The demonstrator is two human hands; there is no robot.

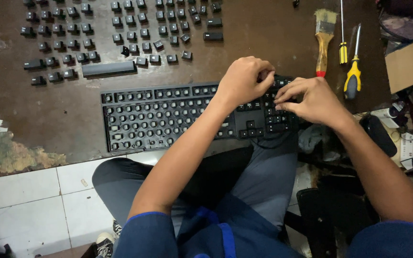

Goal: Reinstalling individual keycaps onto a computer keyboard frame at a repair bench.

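Both hands are working at the right end of a black keyboard [168, 117] that is lying along the near edge of a worn brown workbench [63, 110], just above the person's lap. Most of its keycaps are off, so rows of bare round sockets are showing across the left and middle sections, while the numeric block on the right is keeping its caps.

The left hand [244, 79] is curling into a loose fist over the top right corner of the keyboard, fingertips bunched and pressing down on something there; what they are pinching is hidden under the knuckles. The right hand [314, 99] is sitting just beside it, fingers bent and tips touching the remaining keys of the numeric block, thumb tucked toward the left hand.

Farther back on the bench, loose keycaps [120, 28] are lying in tidy rows, with the long spacebar [108, 69] resting at the front of them. To the right, a paintbrush [323, 38] with a wooden handle is lying near two yellow-handled screwdrivers [352, 74]. A torn piece of cardboard [409, 66] is sitting at the far right edge.
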